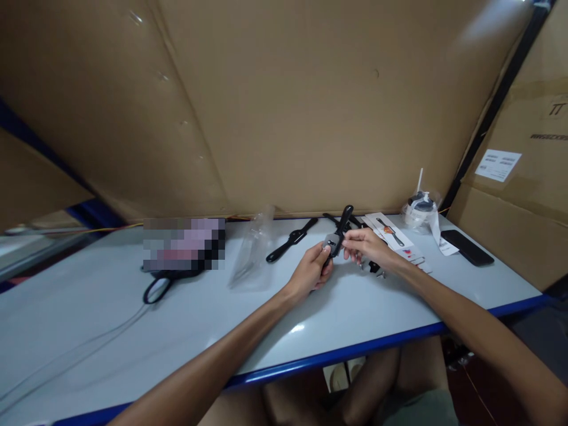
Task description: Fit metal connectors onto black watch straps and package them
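Note:
A black spokeshave (345, 220) with a grey blade plate is tilted up over the table in my left hand (314, 266). My left thumb presses on the plate, and the fingers wrap round the lower handle. Close against the tool's right side, my right hand (364, 244) has its fingers pinched together; what sits between the fingertips is too small to tell. A second black spokeshave body (293, 238) lies flat to the left. Small metal screws and a black part (375, 267) rest below my right hand, partly hidden by it.
A printed card (387, 231) and more black tools lie behind my right hand. Further right are a wrapped cup (420, 212) with a straw and a black phone (467, 247). To the left are a clear plastic bag (252, 254) and a blurred-out item with a black loop (157, 291). Cardboard (284, 106) walls the back.

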Motion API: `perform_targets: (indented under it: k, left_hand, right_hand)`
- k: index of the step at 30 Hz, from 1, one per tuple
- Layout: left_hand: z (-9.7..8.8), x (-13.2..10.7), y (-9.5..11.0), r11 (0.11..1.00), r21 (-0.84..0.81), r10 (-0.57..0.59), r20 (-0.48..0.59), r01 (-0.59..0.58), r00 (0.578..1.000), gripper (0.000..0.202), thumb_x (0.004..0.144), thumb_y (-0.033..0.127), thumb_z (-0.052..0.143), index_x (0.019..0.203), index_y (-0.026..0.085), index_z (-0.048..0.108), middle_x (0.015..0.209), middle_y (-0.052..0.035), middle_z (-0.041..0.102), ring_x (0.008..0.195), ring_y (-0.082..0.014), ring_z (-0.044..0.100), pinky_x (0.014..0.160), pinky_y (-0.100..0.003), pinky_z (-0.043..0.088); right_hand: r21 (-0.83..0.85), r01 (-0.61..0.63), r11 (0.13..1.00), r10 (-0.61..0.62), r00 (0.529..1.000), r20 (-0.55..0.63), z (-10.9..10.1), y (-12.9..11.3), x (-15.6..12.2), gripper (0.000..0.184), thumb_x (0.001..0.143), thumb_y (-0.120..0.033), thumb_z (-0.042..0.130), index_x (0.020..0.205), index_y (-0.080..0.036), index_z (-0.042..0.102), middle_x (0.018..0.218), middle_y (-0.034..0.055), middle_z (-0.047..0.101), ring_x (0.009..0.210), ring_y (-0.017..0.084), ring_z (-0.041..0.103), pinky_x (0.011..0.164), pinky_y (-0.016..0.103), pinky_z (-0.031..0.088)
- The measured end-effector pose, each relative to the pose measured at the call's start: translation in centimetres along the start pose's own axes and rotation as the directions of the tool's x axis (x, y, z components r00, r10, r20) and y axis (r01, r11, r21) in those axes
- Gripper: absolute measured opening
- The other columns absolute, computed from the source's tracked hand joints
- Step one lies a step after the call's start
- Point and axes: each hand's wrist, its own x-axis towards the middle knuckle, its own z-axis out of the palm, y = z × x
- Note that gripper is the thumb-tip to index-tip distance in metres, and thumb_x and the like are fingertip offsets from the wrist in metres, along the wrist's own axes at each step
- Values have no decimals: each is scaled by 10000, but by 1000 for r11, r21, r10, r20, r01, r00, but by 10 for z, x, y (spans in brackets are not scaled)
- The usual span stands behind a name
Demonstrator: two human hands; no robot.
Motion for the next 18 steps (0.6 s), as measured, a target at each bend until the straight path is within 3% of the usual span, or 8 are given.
perform_targets:
  k: [12, 18]
  left_hand:
    - [-3, 4, -4, 1000, 28, 7, -9, -7, 1000, 460, 878, 620, 595, 725, 220, 428, 497, 87, 373, 364, -46, 223, 313, -165, 152]
    - [-1, 3, -4, 1000, 3, 5, -35, -5, 999, 425, 877, 581, 615, 756, 216, 435, 517, 84, 401, 366, -44, 235, 316, -159, 162]
  right_hand:
    - [-11, 39, 999, -39, 999, -19, 3, 9, 2, 343, 838, -508, 664, 762, -196, 544, 660, -4, 673, 474, 84, 538, 417, 179, 422]
    - [-59, 19, 998, -21, 999, -28, 1, 2, 0, 290, 844, -466, 622, 767, -193, 562, 634, -5, 656, 448, 87, 509, 417, 193, 392]
